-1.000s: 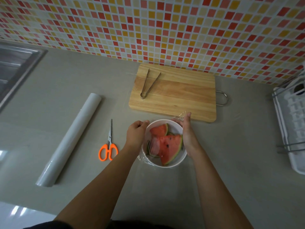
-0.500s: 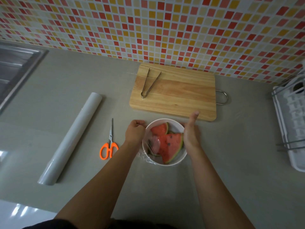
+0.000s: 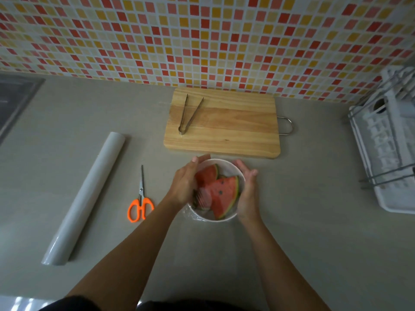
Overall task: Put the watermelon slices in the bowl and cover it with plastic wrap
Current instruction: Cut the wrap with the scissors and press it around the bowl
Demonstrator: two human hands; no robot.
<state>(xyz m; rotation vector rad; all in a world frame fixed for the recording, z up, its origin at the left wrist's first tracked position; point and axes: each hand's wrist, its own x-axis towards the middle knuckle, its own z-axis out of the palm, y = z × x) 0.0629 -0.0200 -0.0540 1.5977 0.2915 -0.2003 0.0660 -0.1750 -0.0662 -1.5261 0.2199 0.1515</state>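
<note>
The watermelon slices (image 3: pixel 221 191) already lie in the white bowl (image 3: pixel 226 168), which stands mid-desk just before the cutting board (image 3: pixel 235 129), so the wrapping step seems under way. The left hand (image 3: pixel 183 186) and right hand (image 3: pixel 247 194), fingers spread, cup its sides, pressing plastic wrap (image 3: pixel 190 215) down. Next, smoothing the film's loose near edge against the wall should seal it.

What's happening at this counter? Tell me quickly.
A person's left hand and right hand cup the sides of a round white bowl holding red watermelon slices, pressing clear plastic wrap down around it. The white wrap roll and orange-handled scissors lie to the left; metal tongs rest on the wooden cutting board.
</note>
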